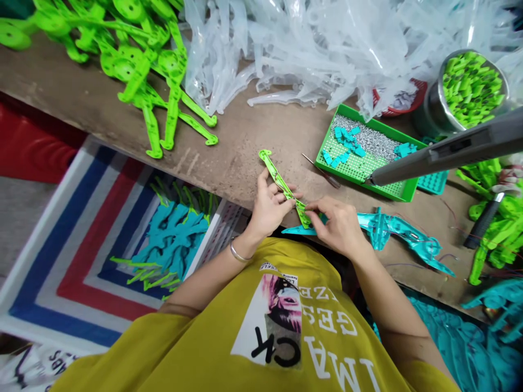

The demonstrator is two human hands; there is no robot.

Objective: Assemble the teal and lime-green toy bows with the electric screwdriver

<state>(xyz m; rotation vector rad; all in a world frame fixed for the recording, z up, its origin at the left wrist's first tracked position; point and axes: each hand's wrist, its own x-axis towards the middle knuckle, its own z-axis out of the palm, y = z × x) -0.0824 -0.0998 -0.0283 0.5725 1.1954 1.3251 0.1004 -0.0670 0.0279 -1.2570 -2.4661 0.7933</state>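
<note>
A long, thin bright-green plastic piece (279, 179), hollow on its upper side, lies slantwise across the fingers of my left hand (267, 209). That hand is closed round the middle of the piece, with thumb and fingers on either side. My right hand (337, 224) pinches at the near end of the same piece, thumb against forefinger. Whether a small part sits between those fingertips is hidden. Under my right hand a long turquoise plastic shell (378, 226) rests along the table edge, partly covered, with thin wires near its right end.
A green tray (408, 191) holds small screws and turquoise bits, with a screwdriver (333, 179) beside it. A grey power tool (449, 149) hangs over the tray. Green parts (171, 71) and translucent parts (310, 49) are heaped behind. A striped sack-lined box (81, 234) stands left, below the table (229, 144).
</note>
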